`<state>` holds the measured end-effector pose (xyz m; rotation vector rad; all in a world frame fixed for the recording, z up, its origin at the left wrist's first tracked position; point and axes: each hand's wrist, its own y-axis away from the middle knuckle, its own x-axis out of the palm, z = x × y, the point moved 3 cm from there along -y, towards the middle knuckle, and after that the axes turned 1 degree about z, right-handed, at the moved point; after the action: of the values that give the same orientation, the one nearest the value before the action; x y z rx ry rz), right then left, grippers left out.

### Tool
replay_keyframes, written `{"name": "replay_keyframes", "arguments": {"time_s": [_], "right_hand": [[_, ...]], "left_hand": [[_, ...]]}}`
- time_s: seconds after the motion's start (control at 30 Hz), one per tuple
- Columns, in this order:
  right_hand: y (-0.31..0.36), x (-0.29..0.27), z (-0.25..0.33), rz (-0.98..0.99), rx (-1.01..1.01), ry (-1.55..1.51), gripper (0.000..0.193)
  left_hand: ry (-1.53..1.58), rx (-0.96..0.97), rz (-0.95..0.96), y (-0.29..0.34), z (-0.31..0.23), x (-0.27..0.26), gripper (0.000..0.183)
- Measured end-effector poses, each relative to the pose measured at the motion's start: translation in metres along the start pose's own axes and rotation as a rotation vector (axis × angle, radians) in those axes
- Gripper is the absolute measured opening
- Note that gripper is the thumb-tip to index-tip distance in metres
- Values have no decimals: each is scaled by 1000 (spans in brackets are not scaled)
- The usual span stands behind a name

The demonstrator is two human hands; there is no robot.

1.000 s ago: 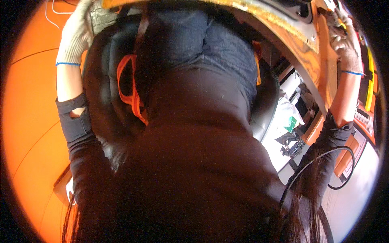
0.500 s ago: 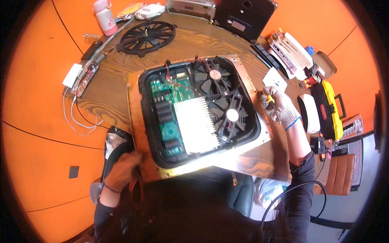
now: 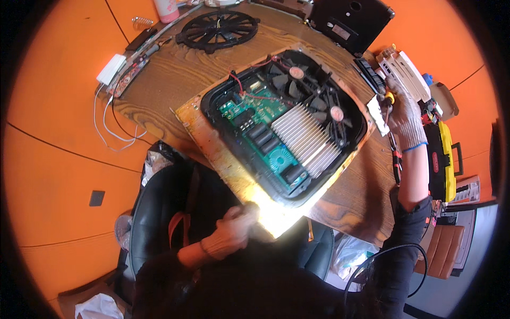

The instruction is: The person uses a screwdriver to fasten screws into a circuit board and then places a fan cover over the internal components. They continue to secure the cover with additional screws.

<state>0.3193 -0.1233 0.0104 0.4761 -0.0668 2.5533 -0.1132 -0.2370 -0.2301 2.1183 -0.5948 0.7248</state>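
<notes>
An opened induction cooker [image 3: 218, 159] lies turned at an angle on the wooden table, its orange-brown panel around a black housing. Inside are a green circuit board [image 3: 265, 106], a ribbed silver heat sink [image 3: 308, 138] and two black fans [image 3: 336, 113]. My left hand [image 3: 234, 228], somewhat blurred, is closed on the cooker's near corner, where bright glare washes out the panel. At the cooker's right, my gloved right hand [image 3: 402, 111] is closed around a screwdriver with a yellow and black handle [image 3: 390, 98]. Its tip cannot be made out. Beside this hand lies a white flat piece [image 3: 376, 115].
A round black grille [image 3: 218, 31] lies at the back. White cables trail from a power strip [image 3: 125, 80] on the left. On the right stand a yellow-and-black toolbox [image 3: 443, 162] and white appliance parts [image 3: 406, 74]. A dark chair [image 3: 159, 218] is below the near edge.
The cooker has turned clockwise, its near-left corner swinging toward me. My left hand moved right with that corner. My right hand shifted up and right, still with the screwdriver. The whole view shifted too.
</notes>
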Motion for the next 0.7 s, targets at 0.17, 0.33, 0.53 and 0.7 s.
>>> {"name": "replay_keyframes", "arguments": {"time_s": [0.17,0.33,0.53,0.7], "right_hand": [[42,5,-3,2,-55,172,28],[60,19,-13,83,-142,165,33],[67,16,-28,-25,-87,292,40],[84,0,-17,-112,-56,144,34]], "left_hand": [[-11,121,-31,-2,-11,77,21],[-441,-65,62,12,-39,102,34],[854,-559,1267,-17,-21,133,33],[-505,-575,467,-4,-54,102,35]]}}
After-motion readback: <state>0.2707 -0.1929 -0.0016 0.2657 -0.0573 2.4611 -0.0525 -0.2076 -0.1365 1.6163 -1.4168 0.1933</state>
